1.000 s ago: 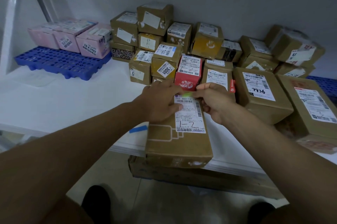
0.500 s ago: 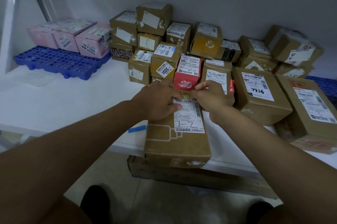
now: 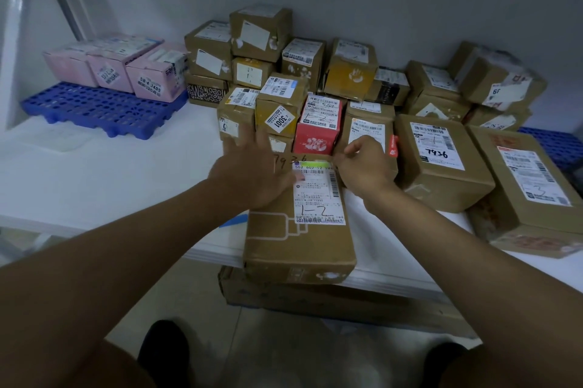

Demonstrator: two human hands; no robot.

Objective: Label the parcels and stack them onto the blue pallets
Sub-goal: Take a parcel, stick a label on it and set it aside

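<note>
A long brown parcel (image 3: 299,239) lies in front of me and overhangs the front edge of the white table (image 3: 110,173). It carries a white shipping label (image 3: 318,198) marked "1-2", with "7936" handwritten above it. A small green sticker (image 3: 315,164) lies flat along the label's top edge. My left hand (image 3: 252,166) hovers over the parcel's left top with its fingers spread and holds nothing. My right hand (image 3: 362,163) has its fingers curled and pinches the sticker's right end. A blue pallet (image 3: 104,106) at the back left carries three pink boxes (image 3: 157,75).
A heap of several brown parcels (image 3: 258,31) and a red box (image 3: 318,132) fills the back of the table against the wall. Larger parcels (image 3: 441,163) lie to the right, with a second blue pallet (image 3: 549,144) behind them. A flat cardboard box (image 3: 315,296) sits under the table edge.
My left hand has let go of the green sticker and opened, fingers spreading to the left. The sticker now lies on the parcel, and the handwritten number is uncovered.
</note>
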